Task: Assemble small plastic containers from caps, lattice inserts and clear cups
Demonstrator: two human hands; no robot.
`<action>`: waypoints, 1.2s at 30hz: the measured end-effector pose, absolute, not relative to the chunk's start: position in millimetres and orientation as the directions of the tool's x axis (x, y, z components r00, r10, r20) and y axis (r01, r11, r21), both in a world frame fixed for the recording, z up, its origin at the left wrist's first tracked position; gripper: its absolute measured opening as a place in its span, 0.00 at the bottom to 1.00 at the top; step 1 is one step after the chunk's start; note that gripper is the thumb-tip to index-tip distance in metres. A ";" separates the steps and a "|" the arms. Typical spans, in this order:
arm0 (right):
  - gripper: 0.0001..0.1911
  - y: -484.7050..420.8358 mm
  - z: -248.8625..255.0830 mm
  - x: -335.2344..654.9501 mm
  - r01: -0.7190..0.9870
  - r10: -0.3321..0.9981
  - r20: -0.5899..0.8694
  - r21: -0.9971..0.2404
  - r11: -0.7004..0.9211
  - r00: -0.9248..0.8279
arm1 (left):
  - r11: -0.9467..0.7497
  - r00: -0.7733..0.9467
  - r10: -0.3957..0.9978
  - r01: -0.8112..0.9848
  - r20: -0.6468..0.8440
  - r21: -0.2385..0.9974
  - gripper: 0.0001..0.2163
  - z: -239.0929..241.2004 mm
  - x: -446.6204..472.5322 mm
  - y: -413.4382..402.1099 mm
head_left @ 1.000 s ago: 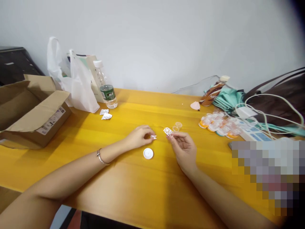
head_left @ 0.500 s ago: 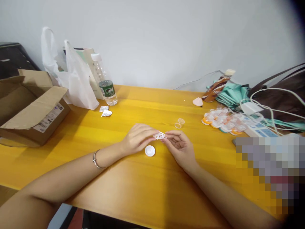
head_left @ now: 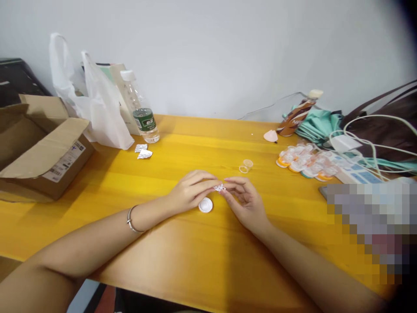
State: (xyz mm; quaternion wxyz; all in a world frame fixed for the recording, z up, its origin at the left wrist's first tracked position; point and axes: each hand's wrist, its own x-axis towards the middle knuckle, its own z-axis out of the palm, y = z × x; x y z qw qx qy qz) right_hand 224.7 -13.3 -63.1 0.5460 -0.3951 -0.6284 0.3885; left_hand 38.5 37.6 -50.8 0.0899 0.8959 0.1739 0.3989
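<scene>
My left hand (head_left: pixel 190 191) and my right hand (head_left: pixel 243 202) meet at the middle of the yellow table (head_left: pixel 182 252). Both pinch a small white patterned piece (head_left: pixel 219 188) between their fingertips, just above the tabletop. A white round cap (head_left: pixel 205 205) lies on the table right below the fingers. A silver bracelet (head_left: pixel 130 219) circles my left wrist. A little behind my right hand sit two small clear cups (head_left: pixel 245 165).
An open cardboard box (head_left: pixel 39 148) stands at the left, with a white plastic bag (head_left: pixel 94 108), a water bottle (head_left: pixel 140 111) and foil wrappers (head_left: pixel 142 151) behind it. At the right lie small orange-and-clear packs (head_left: pixel 302 161), a power strip (head_left: pixel 353 174) with cables, a teal cloth and a dark bag.
My hands were apart, each with a small white piece. They came together, and now both pinch the pieces at one spot. The view has shifted slightly to the right.
</scene>
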 end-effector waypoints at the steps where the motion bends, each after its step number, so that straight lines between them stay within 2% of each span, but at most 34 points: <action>1: 0.13 -13.3 -63.3 224.9 0.076 0.918 0.385 -0.917 0.392 -0.095 | -0.918 0.621 0.395 0.239 0.677 0.316 0.14 -51.7 38.4 37.7; 6: 0.14 -12.5 -66.3 226.5 0.119 0.905 0.414 -0.898 0.423 -0.098 | -0.859 0.599 0.485 0.192 0.636 0.474 0.13 -52.9 43.3 33.2; 10: 0.13 -11.7 -68.4 228.0 0.199 0.888 0.449 -0.865 0.460 -0.102 | -0.730 0.506 0.631 0.131 0.588 0.671 0.11 -51.5 50.9 25.4; 14: 0.12 -12.4 -68.2 227.9 0.249 0.857 0.509 -0.822 0.512 -0.083 | -0.620 0.483 0.708 0.076 0.515 0.781 0.11 -50.1 53.5 21.2; 19: 0.12 -17.1 -67.3 226.0 0.345 0.808 0.587 -0.748 0.567 -0.056 | -0.356 0.429 0.828 -0.094 0.361 0.930 0.17 -50.0 55.8 20.3; 22: 0.14 -19.7 -65.0 225.3 0.413 0.769 0.636 -0.686 0.599 -0.059 | -0.192 0.456 0.852 -0.185 0.257 0.964 0.18 -49.4 57.5 20.7; 25: 0.15 -20.6 -61.3 225.8 0.482 0.724 0.684 -0.606 0.633 -0.091 | -0.112 0.499 0.847 -0.173 0.186 0.978 0.12 -46.8 57.6 20.7; 30: 0.16 -20.2 -59.8 226.4 0.537 0.673 0.729 -0.519 0.665 -0.128 | -0.143 0.498 0.842 -0.160 0.205 0.977 0.09 -44.2 57.3 19.9; 36: 0.14 -20.7 -66.4 222.0 0.498 0.731 0.677 -0.606 0.620 -0.087 | -0.238 0.467 0.850 -0.069 0.242 0.969 0.09 -43.6 57.5 18.0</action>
